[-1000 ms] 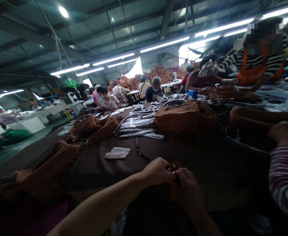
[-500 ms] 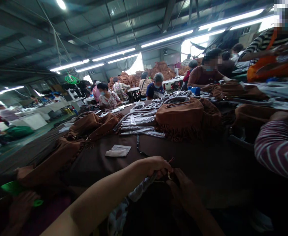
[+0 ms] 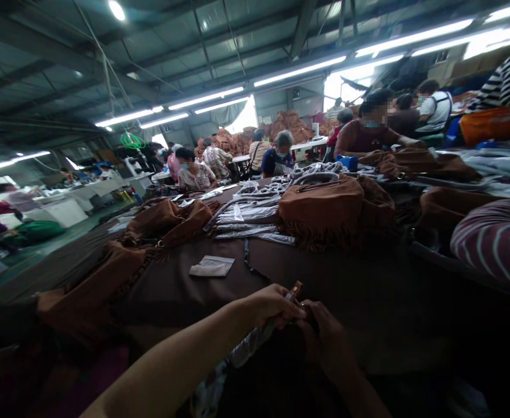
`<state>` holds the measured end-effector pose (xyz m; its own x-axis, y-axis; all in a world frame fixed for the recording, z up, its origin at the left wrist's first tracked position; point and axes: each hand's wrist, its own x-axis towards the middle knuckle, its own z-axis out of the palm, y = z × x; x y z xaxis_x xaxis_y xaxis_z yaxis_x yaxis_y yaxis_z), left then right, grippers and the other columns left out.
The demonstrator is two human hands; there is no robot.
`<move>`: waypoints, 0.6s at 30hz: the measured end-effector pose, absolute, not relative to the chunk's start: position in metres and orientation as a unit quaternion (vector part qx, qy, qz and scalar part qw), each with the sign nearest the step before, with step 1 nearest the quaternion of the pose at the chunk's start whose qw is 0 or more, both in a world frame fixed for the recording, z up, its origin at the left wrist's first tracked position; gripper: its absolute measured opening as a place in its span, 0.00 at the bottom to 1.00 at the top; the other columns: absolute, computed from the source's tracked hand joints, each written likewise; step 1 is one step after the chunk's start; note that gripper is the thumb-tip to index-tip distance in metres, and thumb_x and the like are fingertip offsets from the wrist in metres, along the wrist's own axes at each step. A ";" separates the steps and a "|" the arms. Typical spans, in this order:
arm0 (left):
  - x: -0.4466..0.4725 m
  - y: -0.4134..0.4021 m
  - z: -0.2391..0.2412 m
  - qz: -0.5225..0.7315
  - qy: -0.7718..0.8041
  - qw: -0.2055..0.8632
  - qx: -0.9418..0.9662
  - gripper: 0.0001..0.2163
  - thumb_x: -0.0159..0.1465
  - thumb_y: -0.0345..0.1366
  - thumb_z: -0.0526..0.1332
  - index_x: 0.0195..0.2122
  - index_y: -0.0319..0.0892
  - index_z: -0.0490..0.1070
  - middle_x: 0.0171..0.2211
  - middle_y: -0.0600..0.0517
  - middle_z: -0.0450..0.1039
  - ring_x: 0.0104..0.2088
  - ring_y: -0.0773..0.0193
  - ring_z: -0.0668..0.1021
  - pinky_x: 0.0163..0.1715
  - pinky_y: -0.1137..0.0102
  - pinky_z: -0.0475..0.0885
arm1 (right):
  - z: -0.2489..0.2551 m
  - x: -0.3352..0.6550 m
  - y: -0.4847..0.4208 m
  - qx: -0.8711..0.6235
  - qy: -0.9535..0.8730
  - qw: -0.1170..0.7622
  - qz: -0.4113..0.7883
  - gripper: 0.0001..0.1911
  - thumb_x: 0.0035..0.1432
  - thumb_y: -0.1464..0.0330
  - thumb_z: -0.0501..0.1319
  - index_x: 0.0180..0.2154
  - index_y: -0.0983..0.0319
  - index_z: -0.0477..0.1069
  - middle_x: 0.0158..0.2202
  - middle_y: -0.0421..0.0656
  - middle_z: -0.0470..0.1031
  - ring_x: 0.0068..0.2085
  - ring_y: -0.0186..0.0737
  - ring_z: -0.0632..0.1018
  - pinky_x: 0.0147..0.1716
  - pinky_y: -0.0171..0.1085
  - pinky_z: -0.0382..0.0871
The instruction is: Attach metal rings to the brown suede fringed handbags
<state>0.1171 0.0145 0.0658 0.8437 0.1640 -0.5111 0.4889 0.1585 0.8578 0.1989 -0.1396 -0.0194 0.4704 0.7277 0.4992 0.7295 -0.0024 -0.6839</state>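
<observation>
My left hand (image 3: 274, 305) reaches in from the lower left, its fingers closed on a brown strap (image 3: 297, 288). The strap's tip sticks up above the thumb and shows a small metal glint. Close against those fingertips, my right hand (image 3: 326, 331) pinches the same strap, though its fingers lie partly in shadow. Below my left wrist hangs a length wrapped in clear plastic (image 3: 248, 348), its lower part lost in the dark. Beyond the hands, a small clear bag (image 3: 212, 266) lies on the dark tabletop cloth (image 3: 172, 296), with a thin dark strap (image 3: 249, 258) beside it.
A brown fringed bag (image 3: 322, 203) stands ahead, next to plastic-wrapped straps (image 3: 255, 217). More brown bags (image 3: 91, 278) lie at left. At right, a co-worker's striped sleeve (image 3: 496, 235) reaches over another bag. Several people sit at tables behind.
The brown strap's tip now rises higher above my left hand, and the gold-coloured metal piece between my hands is hidden. A co-worker's hand with a green object has left the lower left.
</observation>
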 end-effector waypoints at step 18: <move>0.122 0.014 0.064 -0.107 0.297 0.740 0.594 0.18 0.40 0.40 0.73 0.20 0.38 0.65 0.12 0.61 0.58 0.11 0.77 0.57 0.10 0.77 0.52 | -0.017 0.205 -0.142 -0.702 -0.557 0.443 0.019 0.22 0.62 0.63 0.58 0.56 0.58 0.60 0.49 0.50 0.74 0.48 0.47 0.76 0.46 0.46 0.73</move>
<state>0.1216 0.0140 0.0644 0.8010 0.1940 -0.5663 0.5113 0.2705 0.8158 0.2050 -0.1421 -0.0166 0.3790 0.7989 0.4671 0.7660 0.0124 -0.6428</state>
